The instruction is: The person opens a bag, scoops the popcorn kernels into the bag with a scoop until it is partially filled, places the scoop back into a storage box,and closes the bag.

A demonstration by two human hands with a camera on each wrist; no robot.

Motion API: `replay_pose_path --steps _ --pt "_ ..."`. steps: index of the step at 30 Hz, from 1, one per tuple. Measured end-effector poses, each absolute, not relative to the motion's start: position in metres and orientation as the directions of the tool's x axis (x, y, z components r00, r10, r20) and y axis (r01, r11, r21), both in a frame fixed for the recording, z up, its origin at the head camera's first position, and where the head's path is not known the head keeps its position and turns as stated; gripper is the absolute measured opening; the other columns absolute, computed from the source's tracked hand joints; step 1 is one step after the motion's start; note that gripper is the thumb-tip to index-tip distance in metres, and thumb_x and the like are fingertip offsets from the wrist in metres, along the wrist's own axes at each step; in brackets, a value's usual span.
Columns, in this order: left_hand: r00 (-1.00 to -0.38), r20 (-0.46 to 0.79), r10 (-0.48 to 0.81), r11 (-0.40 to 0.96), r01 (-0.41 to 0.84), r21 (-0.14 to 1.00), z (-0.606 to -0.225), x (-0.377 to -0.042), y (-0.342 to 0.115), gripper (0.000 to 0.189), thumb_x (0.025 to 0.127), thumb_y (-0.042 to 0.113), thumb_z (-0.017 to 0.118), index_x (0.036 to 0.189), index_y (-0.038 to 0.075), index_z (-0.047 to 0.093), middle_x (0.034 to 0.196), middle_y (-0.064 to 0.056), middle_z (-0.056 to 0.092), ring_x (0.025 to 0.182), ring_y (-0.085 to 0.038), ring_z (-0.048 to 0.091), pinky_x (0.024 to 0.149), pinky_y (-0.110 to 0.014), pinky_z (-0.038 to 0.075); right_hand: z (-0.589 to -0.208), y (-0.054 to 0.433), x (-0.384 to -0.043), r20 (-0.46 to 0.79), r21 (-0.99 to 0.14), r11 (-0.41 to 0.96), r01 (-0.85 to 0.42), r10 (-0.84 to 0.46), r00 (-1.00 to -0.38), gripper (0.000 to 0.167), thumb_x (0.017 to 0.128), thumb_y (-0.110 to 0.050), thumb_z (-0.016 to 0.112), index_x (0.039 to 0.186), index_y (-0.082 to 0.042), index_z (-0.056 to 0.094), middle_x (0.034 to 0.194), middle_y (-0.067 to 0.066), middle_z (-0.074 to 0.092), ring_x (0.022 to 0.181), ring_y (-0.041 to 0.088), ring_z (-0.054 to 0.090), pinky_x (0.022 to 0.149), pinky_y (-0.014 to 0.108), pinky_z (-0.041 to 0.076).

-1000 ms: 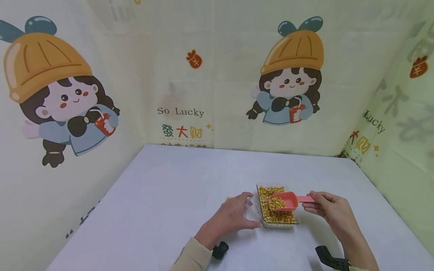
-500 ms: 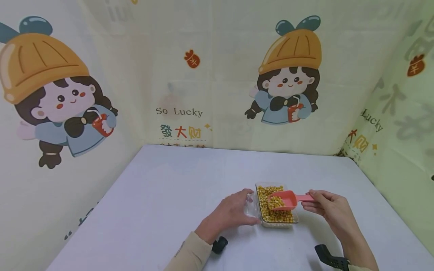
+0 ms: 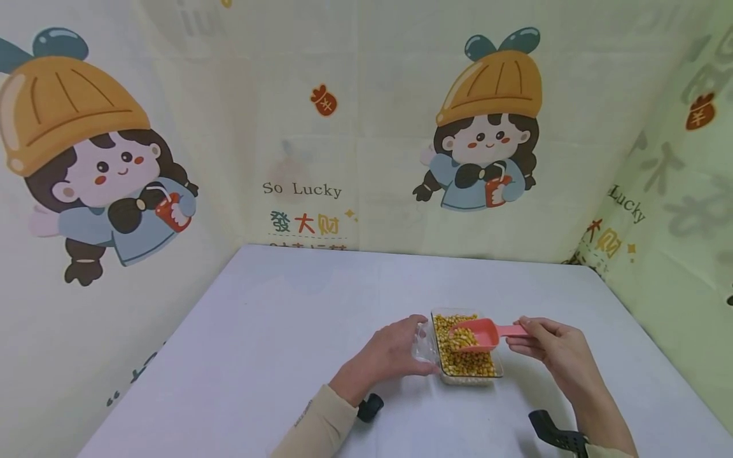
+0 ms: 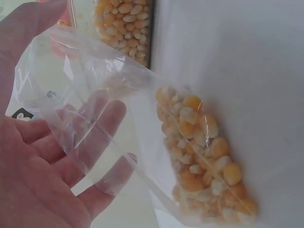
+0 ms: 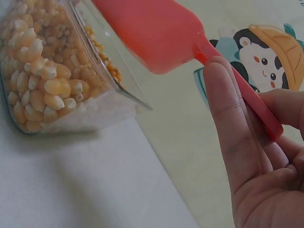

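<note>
In the head view my left hand holds a clear plastic bag beside the left wall of a clear container of corn kernels. The left wrist view shows the bag's mouth spread between thumb and fingers, with corn kernels gathered at its bottom. My right hand pinches the handle of a pink scoop between thumb and fingers. Kernels lie in the scoop, which is over the container, its tip pointing toward the bag. The right wrist view shows the scoop's underside above the container's rim.
A white tabletop lies under everything. Cloth walls with printed cartoon figures enclose the back and sides. Black wrist straps and camera mounts sit close to the table at both wrists.
The scoop with its kernels has shifted slightly left and up, toward the bag. My left hand keeps holding the bag in nearly the same place beside the container.
</note>
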State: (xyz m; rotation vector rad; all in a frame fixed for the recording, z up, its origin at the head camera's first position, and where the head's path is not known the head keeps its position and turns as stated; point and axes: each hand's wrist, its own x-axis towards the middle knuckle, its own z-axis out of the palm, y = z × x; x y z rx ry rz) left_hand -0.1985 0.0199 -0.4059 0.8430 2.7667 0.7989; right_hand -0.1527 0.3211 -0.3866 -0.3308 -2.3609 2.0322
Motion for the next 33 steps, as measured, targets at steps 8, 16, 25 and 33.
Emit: replay_pose_path --steps 8,16,25,33 --pt "-0.852 -0.019 0.523 0.710 0.424 0.563 -0.407 -0.200 0.023 0.086 0.076 0.054 0.080 0.144 0.018 0.043 0.122 0.006 0.064 0.108 -0.011 0.061 0.093 -0.034 0.053 -0.383 0.313 -0.154 -0.105 -0.986 0.115 0.123 0.146 -0.984 0.063 0.100 -0.038 0.057 0.134 0.013 0.045 0.091 -0.009 0.074 0.084 0.014 0.075 0.079 0.026 0.058" --pt "-0.849 -0.002 0.528 0.706 0.438 0.556 -0.409 -0.201 0.023 0.087 0.075 0.055 0.081 0.144 0.017 0.043 0.120 0.006 0.064 0.105 -0.010 0.061 0.091 -0.033 0.053 -0.377 0.300 -0.159 -0.081 -0.981 0.168 0.101 0.121 -0.989 0.061 0.100 -0.038 0.056 0.135 0.012 0.046 0.094 -0.006 0.074 0.084 0.013 0.075 0.079 0.024 0.058" --pt "-0.859 -0.012 0.512 0.708 0.415 0.571 -0.409 -0.200 0.023 0.088 0.075 0.056 0.080 0.145 0.018 0.043 0.125 0.003 0.063 0.112 -0.013 0.060 0.096 -0.038 0.053 -0.375 0.287 -0.160 -0.036 -0.965 0.254 0.060 0.098 -0.995 0.056 0.102 -0.035 0.053 0.133 0.010 0.050 0.103 0.003 0.073 0.086 0.014 0.075 0.079 0.024 0.058" --pt "-0.864 -0.020 0.504 0.701 0.395 0.594 -0.407 -0.200 0.022 0.087 0.075 0.055 0.081 0.145 0.017 0.044 0.133 0.000 0.061 0.117 -0.014 0.059 0.098 -0.038 0.052 -0.372 0.282 -0.159 0.016 -0.962 0.273 0.004 0.072 -0.997 0.054 0.101 -0.035 0.055 0.126 0.013 0.054 0.099 0.007 0.075 0.084 0.018 0.076 0.077 0.026 0.059"
